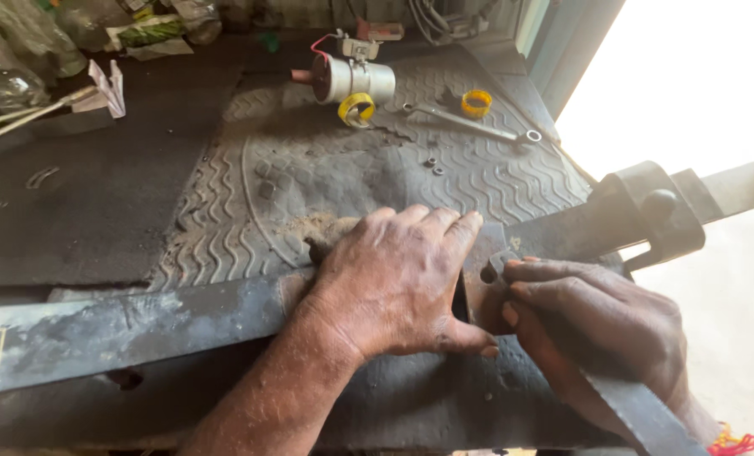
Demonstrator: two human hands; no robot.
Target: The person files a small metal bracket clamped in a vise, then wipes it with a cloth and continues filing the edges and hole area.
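Head view: at centre frame the left hand lies flat, fingers spread and extended, pressing on a long rusty leaf spring that crosses the desk from lower left to right. At lower right, the right hand curls its fingers over a second spring leaf, beside a bolt hole. A metal clamp bracket sits at right. In the upper middle lie a white cylindrical coil, yellow tape rolls and a spanner.

Left hand hides steel bar middle; bar cut off at left edge; far-left bottles cropped, blurred.
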